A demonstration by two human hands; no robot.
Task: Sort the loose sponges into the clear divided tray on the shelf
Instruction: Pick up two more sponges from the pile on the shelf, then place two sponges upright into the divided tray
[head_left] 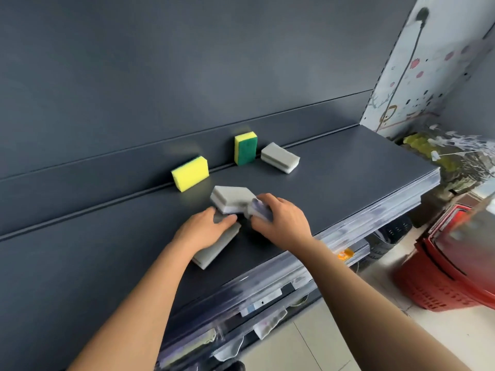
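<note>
Shelf: dark grey flat shelf board (pixel 348 183); every loose sponge lies on it. The clear divided tray is not made out anywhere, only a blurred clear strip (pixel 348 231) along the front edge.
Baskets: red plastic stacked baskets (pixel 442 277) on the floor at right, blurred.
Left hand: left hand (pixel 206 228) lies flat on the long grey foam sponge (pixel 214 253), fingers fairly straight, no pinch.
Right hand: right hand (pixel 281 223) is curled round the small grey-and-pale sponge (pixel 258 208), which touches the grey block sponge (pixel 230 196) mid-shelf.
Others: yellow foam sponge (pixel 190 174) and upright yellow-and-green scourer sponge (pixel 246 148) against the back panel (pixel 160 76); far grey sponge (pixel 280 157) just beside the scourer.
Handling: probably very light, soft, squashy, grippy, not fragile; pinch gently across the long sides.
Hidden: the palm covers half the long grey sponge; fingers hide most of the held one; lower shelves too blurred to read.
</note>
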